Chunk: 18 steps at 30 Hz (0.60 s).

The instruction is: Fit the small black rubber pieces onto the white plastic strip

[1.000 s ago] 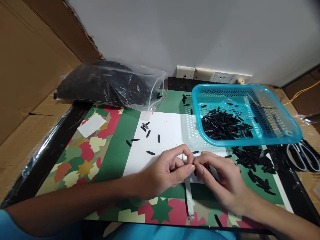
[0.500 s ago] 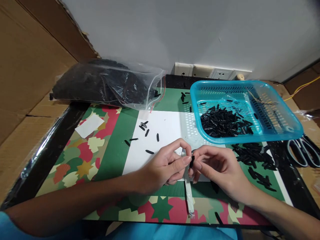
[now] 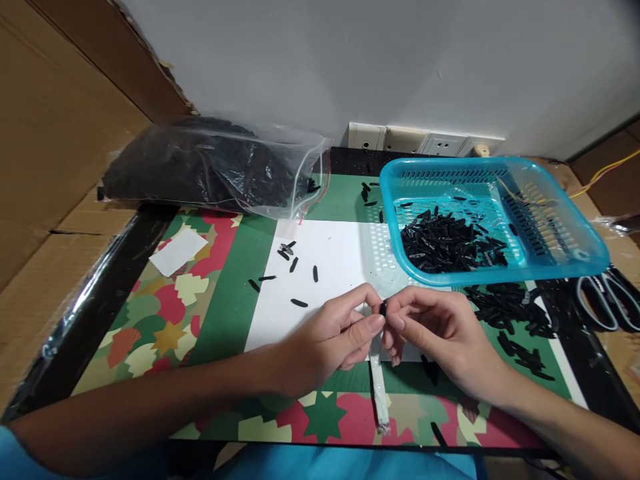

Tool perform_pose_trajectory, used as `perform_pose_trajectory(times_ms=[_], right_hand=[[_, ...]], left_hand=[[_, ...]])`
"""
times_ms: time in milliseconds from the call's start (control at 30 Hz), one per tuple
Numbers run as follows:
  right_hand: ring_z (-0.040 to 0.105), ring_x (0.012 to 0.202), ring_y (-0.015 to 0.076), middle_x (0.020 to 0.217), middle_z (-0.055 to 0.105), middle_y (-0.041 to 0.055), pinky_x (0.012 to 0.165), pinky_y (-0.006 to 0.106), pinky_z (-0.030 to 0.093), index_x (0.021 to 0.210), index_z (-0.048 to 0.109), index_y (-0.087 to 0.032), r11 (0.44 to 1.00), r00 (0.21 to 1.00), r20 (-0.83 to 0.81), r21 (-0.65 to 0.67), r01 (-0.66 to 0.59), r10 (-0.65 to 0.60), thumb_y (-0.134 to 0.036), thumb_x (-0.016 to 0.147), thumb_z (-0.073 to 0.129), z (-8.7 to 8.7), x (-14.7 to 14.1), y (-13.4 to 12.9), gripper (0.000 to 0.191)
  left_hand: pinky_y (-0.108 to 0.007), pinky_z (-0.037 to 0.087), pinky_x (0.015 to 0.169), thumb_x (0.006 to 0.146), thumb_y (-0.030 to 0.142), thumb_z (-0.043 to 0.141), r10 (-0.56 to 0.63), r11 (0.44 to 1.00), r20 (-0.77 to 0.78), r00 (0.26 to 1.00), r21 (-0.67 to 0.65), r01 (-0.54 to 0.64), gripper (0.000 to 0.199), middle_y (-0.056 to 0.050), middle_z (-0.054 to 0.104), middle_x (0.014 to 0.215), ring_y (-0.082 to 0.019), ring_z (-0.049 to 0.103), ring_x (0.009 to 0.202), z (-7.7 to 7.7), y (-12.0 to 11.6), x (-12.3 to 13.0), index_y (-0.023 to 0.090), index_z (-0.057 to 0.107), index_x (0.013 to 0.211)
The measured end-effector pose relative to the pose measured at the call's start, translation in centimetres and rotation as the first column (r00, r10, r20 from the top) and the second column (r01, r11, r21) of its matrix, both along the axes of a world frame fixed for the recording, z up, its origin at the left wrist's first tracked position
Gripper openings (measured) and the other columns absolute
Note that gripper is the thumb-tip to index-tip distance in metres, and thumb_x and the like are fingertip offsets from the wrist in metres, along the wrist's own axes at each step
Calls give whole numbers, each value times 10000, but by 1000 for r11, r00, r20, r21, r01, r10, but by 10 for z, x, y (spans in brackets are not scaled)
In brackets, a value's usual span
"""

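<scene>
A small black strip (image 3: 383,309) is pinched between my two hands over the white sheet; fingers cover most of it. My left hand (image 3: 340,333) grips it with thumb and index finger, its other fingers curled under. From the other side, the thumb and index finger of my right hand (image 3: 445,333) meet at the same strip. Below the fingertips lies a narrow white wrapped stick (image 3: 380,400), its upper end hidden by the hands. Several loose black strips (image 3: 299,303) are scattered on the white paper (image 3: 340,247) to the left.
A blue plastic basket (image 3: 505,273) holds a heap of black strips. More strips (image 3: 505,307) lie in front of it, with scissors (image 3: 600,303) at the far right. At the back left rests a zip bag (image 3: 210,167) of dark material, with a white card (image 3: 179,252) nearer me.
My fingertips have shifted slightly on the black strip, which now shows less between them. The hands stay close together in nearly the same place; the surrounding objects have not moved.
</scene>
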State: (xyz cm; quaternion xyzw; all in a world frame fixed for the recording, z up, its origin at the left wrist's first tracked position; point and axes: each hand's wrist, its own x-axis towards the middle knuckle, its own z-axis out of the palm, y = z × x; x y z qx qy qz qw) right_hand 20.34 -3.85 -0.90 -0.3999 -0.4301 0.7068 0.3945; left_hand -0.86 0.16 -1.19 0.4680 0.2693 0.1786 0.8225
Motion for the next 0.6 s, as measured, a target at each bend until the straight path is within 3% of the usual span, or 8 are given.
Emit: perform_pose_trajectory(times_ms=[300,600], right_hand=[[690,661,134,794,741,34,667,258,608,950,708,-163,999,999,14,-17,-43,43,-446,997,775,1,-1,3,294],[677,641,128,762,721,21,652,248,587,907,680,-169,999,998,33,1,-51,51,-447,1005,759,1,0,3,305]], left_hand=[[-172,297,484,1095,445,581,1,998,-22,1000,-56,-2,261,123,450,518,-72,305,451,-3,5,-2,236,465,989],[-175,279,494,1105,474,559,2,1000,-92,996,-13,-3,276,123,436,516,-73,328,467,-2,4,-1,232,479,997]])
